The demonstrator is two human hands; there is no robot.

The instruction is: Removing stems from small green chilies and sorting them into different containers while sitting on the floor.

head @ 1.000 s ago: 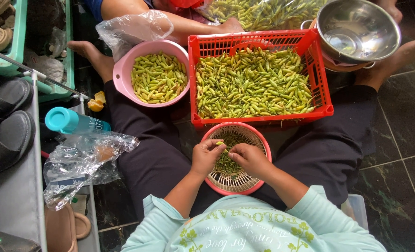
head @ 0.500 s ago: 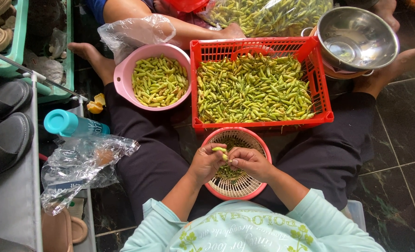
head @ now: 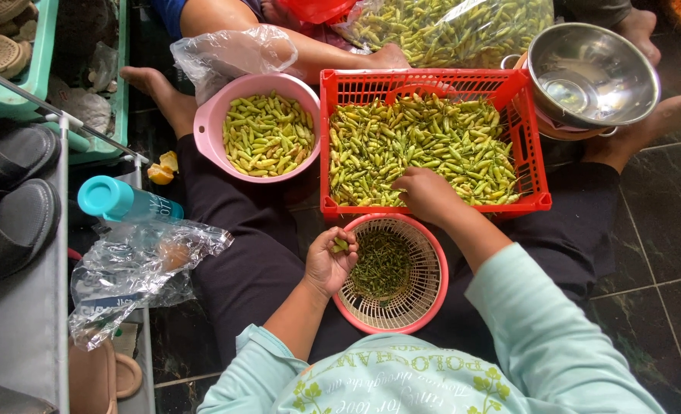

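Right hand (head: 426, 193) reaching into red crate (head: 536, 165), fingers curled on green chilies (head: 425, 142). Left hand (head: 329, 262) cupped, closed on few chilies beside round basket (head: 432, 272) of stems. Risk: loose cupping, chilies probably slip into stem pile.

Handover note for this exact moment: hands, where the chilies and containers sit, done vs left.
Left hand: cupped around a few green chilies, held at the rim of the round pink woven basket.
Right hand: reaching into the red crate, resting on the chili pile; grip hidden.
Done: dark green stems lie in the woven basket; the pink bowl is well filled with chilies.
Left: the crate is largely full; a clear bag of chilies sits behind it.
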